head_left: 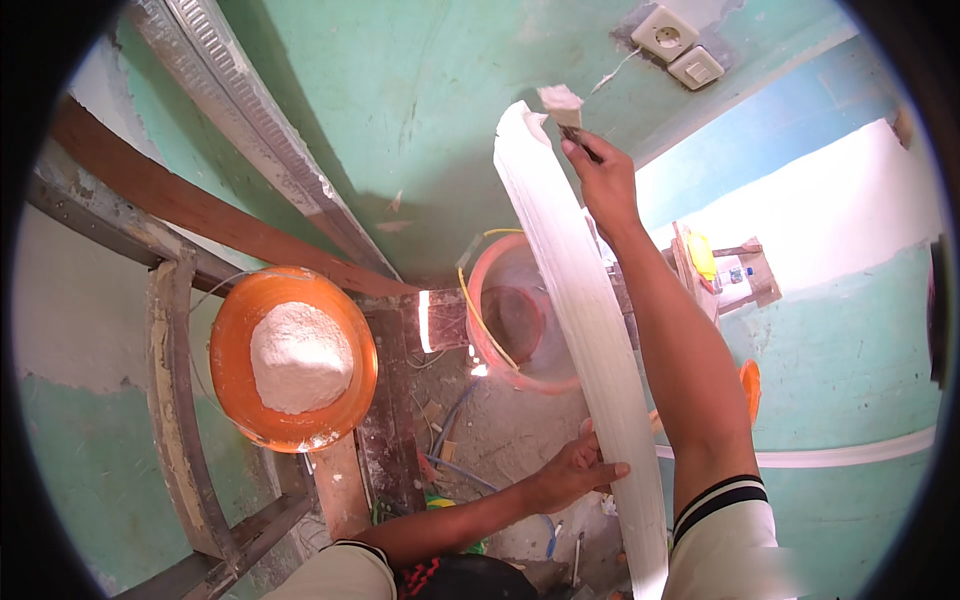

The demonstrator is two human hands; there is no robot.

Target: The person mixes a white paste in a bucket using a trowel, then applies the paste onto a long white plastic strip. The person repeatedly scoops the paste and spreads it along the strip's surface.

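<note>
One long white strip slants up mid-view, in front of the green wall. Hands well apart: left hand clamped on the strip's lower part, thumb on its face; right hand closed on a small scraper, white paste on the blade, just beside the strip's upper end. Orange bucket at left holds a white heap. Reddish tub sits partly behind the strip.

Right hand high and forward, fingers curled — left hand low, thumb out.
</note>
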